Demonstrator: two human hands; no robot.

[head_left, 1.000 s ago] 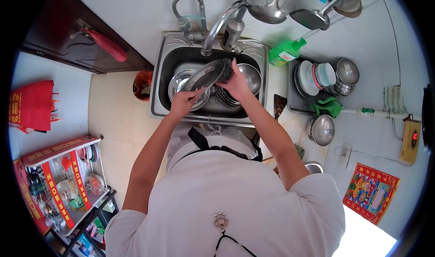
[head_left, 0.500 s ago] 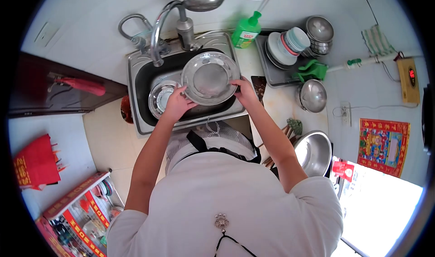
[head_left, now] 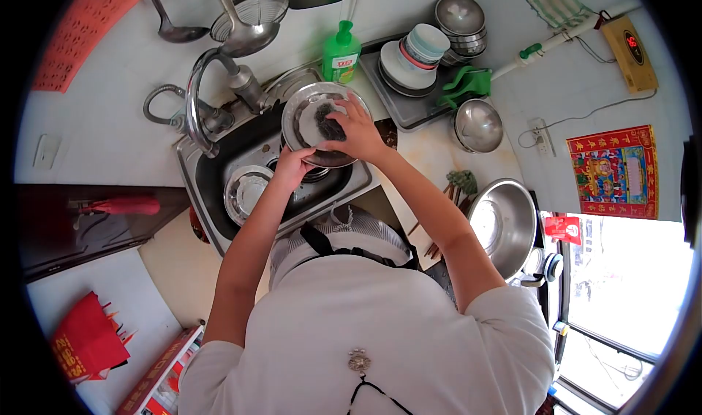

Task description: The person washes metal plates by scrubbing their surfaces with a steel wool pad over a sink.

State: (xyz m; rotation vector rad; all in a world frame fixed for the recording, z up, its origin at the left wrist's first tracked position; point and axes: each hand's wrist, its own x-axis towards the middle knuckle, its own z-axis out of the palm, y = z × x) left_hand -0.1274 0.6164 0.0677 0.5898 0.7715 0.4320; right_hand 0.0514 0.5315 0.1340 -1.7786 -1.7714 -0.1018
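Over the right part of the sink, my left hand grips the near-left rim of a round metal plate. The plate is tilted, with its inner face showing. My right hand presses a dark scouring pad against that face, its fingers curved over the pad. Another metal plate lies in the left of the basin. More metal dishes sit under the held plate and are partly hidden by it. The curved faucet stands to the left of my hands.
A green soap bottle stands behind the sink. To the right, a tray bears stacked bowls and plates, with a metal bowl beside it. Nearer me are chopsticks and a large metal basin. Ladles hang above.
The view has swung to the right. The plate has turned in my left hand. My right hand has moved from the plate's right rim onto its inner face, with the scouring pad now visible.
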